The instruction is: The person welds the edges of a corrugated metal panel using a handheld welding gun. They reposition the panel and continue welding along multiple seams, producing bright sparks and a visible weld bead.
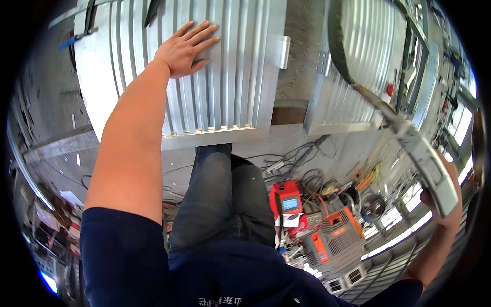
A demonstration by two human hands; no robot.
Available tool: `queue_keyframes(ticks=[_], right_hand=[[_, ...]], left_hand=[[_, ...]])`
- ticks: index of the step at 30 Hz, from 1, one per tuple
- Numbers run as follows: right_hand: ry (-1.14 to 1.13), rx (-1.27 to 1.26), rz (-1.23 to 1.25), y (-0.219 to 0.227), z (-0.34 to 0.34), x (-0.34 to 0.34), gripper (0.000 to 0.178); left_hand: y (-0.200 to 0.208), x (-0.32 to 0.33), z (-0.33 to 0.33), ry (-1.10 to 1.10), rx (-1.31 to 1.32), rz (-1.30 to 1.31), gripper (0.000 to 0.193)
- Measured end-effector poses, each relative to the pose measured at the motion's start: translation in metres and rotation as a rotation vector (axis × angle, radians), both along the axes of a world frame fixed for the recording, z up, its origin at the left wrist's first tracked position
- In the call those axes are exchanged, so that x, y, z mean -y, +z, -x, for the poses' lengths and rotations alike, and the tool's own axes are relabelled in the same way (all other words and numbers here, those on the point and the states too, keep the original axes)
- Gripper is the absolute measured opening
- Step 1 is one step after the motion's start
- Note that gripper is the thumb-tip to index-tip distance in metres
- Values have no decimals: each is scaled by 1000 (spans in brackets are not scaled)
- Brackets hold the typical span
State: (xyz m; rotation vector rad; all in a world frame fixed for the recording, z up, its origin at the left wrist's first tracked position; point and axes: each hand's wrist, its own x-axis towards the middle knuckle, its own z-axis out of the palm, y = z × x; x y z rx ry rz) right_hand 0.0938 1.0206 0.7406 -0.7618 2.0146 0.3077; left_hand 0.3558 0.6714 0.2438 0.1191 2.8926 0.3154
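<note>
Ribbed metal panel [225, 97] is filling the upper middle of the frame, its lower border lying just above the person's knees. The left hand [185, 52] is resting palm down on its ribs near the upper edge of the frame, fingers extended and slightly spread, holding nothing. At the right of the frame the right hand [452, 174] is gripping a long pale grey tool [428, 162], its fingers closing around the body; its narrower, dark end is pointing toward the upper middle. Blur is hiding what kind of tool it is.

A second ribbed panel [349, 105] is lying at the upper right, apart from the first and partly behind the tool. A red machine with a screen [279, 192] is standing at the lower middle, and cables [289, 161] are tangling above it.

The step in hand seems to be steadying the panel while the tool is being held clear of it; the next move is probably calling for a flat, firm left palm and careful aiming of the tool's end.
</note>
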Motion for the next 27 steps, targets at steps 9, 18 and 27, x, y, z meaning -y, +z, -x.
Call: queue_keyframes(ticks=[9,18,27], right_hand=[[-10,344,-188,-151,-4,96,60],[199,448,-311,-222,-22,163,68],[871,440,-400,-284,-92,234,52]], left_hand=[[-12,7,-17,21,-137,-59,62],[18,-104,-76,1355,-23,26,82],[2,-119,-86,1457,-74,103,84]])
